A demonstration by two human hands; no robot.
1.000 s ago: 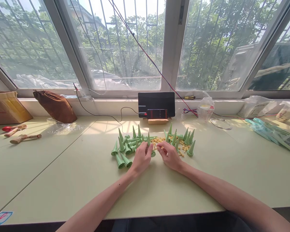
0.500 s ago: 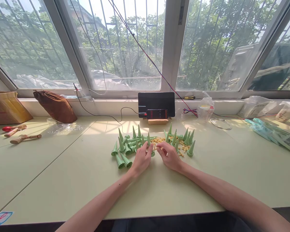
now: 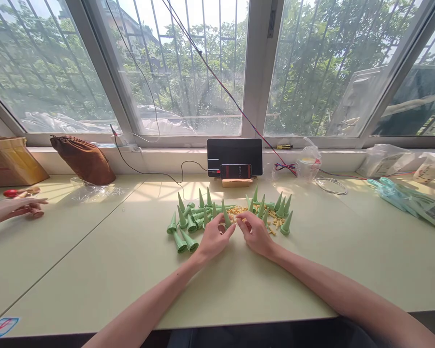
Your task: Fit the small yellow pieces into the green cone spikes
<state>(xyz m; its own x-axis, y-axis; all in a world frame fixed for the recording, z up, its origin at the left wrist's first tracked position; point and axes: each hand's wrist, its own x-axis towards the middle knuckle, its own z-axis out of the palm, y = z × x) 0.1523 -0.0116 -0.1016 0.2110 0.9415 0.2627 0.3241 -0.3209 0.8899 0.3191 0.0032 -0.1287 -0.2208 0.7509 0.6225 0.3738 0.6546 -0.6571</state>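
Observation:
My left hand (image 3: 215, 235) curls around the lower part of a green plastic cone (image 3: 225, 214), which stands with its tip up. Its thumb and fingers lie on either side of the cone's base. Close by on the right, my right hand (image 3: 256, 235) has thumb and fingers pinched together, and whatever is between them is too small to make out. Small yellow pegs (image 3: 237, 210) lie in a loose pile behind and beside the hands. More green cones surround them, some upright like the cone (image 3: 286, 223) at the right, others on their sides like the cone (image 3: 180, 244).
Another person's hand (image 3: 20, 209) reaches in at far left over wooden pieces (image 3: 38, 213). A phone (image 3: 236, 171) leans before a black tablet (image 3: 235, 150) at the back. A brown pouch (image 3: 82, 159), plastic cup (image 3: 309, 166) and green bags (image 3: 409, 200) lie around.
My left thumb has moved lower and to the right, beside the cone's base. My right hand has shifted slightly right, widening the gap between hands. Another person's hand has entered from the left.

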